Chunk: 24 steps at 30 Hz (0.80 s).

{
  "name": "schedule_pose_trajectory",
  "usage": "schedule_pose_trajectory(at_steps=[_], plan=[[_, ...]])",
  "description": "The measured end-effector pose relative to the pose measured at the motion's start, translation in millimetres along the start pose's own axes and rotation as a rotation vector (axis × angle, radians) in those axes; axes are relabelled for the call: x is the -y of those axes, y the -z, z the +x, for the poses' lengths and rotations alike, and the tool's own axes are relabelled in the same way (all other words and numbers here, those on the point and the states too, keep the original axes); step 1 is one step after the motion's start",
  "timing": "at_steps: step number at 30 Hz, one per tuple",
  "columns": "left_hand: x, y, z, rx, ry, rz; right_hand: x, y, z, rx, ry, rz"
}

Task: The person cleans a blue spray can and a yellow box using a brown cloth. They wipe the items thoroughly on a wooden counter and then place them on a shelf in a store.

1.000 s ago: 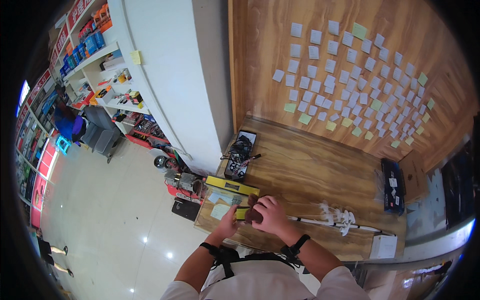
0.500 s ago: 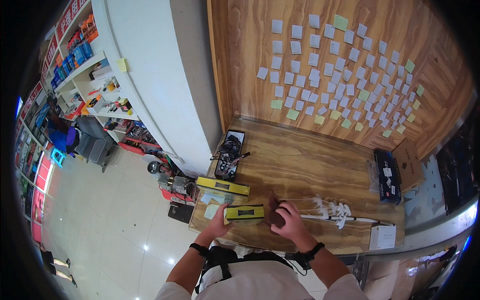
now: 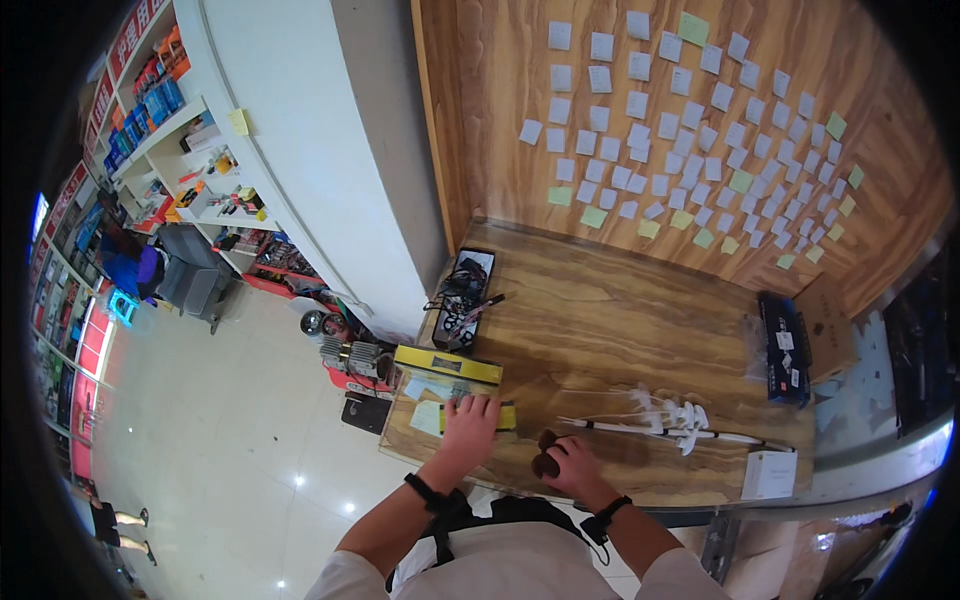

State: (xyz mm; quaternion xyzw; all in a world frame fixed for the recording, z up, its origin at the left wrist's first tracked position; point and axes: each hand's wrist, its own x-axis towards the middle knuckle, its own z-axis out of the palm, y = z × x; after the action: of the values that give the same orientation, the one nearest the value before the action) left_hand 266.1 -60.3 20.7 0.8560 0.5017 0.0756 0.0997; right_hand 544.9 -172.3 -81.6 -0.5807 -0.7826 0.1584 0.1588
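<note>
My left hand point(image 3: 468, 435) lies across a small yellow box with dark edging point(image 3: 507, 417), its fingers curled over the top and hiding most of it. This box rests near the table's front left. A larger yellow and black box point(image 3: 447, 366) stands just behind it. To the right, my right hand point(image 3: 575, 468) is closed around a dark brown, soft-looking thing point(image 3: 545, 463), probably a cloth, low over the table's front edge. Pale green and blue paper notes point(image 3: 426, 417) lie left of my left hand.
White rods with white plastic fittings point(image 3: 685, 430) lie on the right of the table point(image 3: 600, 300), by a small white box point(image 3: 769, 474). A black tray of cables point(image 3: 464, 298) sits at the back left. Dark-blue point(image 3: 783, 350) and brown cardboard boxes point(image 3: 828, 330) stand far right.
My left hand has moved from the small yellow box's left end to across its top. My right hand, still on the brown thing, has shifted slightly toward me.
</note>
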Motion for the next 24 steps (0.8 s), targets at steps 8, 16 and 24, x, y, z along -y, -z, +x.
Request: schedule_pose_trajectory(at_steps=[8, 16, 24], plan=[[89, 42, -86, -0.06, 0.459, -0.443, 10, -66, 59, 0.154, 0.031, -0.118], [207, 10, -106, -0.01, 0.448, -1.123, 36, -104, 72, 0.228, -0.109, -0.206], [291, -9, -79, 0.196, 0.319, -1.374, 112, -56, 136, 0.025, -0.502, 0.696]])
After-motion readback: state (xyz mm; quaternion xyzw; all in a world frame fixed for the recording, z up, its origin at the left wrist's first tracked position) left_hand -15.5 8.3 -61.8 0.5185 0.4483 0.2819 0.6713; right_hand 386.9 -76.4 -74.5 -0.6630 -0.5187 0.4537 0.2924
